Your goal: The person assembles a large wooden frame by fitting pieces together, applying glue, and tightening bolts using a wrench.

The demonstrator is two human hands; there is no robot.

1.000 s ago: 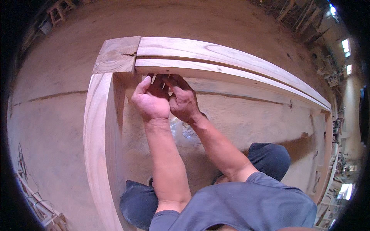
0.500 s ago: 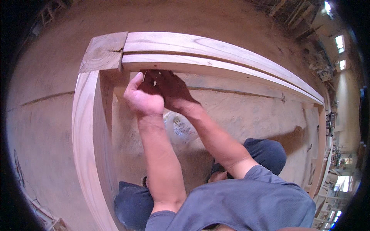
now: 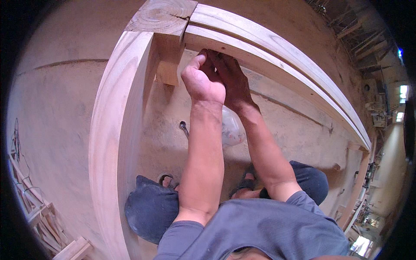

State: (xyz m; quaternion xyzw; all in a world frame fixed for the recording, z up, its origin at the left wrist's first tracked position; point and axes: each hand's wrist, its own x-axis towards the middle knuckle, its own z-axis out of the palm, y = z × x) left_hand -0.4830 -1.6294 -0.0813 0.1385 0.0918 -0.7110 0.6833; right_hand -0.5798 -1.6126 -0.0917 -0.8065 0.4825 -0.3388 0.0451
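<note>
Both hands, the left hand (image 3: pixel 203 82) and right hand (image 3: pixel 232 80), are pressing curled against the rail (image 3: pixel 277 56) just beside the corner post (image 3: pixel 162 19); whether they are gripping anything is hidden. Steady, even pressure seems wise.

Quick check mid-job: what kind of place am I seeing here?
Most likely a woodworking shop: both hands, left hand and right hand, work at a large bare timber frame on a dusty floor, with stacked lumber nearby.

packages: one clear plastic bag (image 3: pixel 232 128) | place: on the dusty floor, just right of the left forearm, partly hidden behind both arms | shape: crumpled, rounded, see-through with a whitish sheen | contents: cannot tell | labels: none seen | signs: none seen | screens: none seen
</note>
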